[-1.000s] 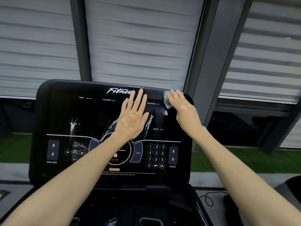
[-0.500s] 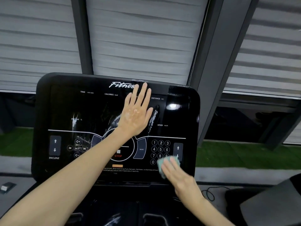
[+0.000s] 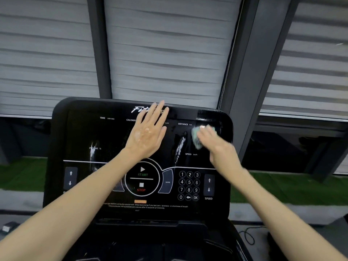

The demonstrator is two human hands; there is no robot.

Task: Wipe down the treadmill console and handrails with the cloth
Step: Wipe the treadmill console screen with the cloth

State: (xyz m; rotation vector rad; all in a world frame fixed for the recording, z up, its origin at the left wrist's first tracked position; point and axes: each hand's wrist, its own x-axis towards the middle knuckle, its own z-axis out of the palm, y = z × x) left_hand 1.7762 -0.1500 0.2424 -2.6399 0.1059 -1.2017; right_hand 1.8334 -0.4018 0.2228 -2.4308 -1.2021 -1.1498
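Gray blinds hang behind the black console (image 3: 79,132), where the left hand (image 3: 146,132) lies flat and spread while the right hand (image 3: 212,140) presses the green cloth (image 3: 195,136) near the top right corner, and a slip downward might push the buttons (image 3: 189,182).

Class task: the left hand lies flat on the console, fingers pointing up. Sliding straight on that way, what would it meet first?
The left hand would likely reach the console's top edge; its fingertips are nearly there.
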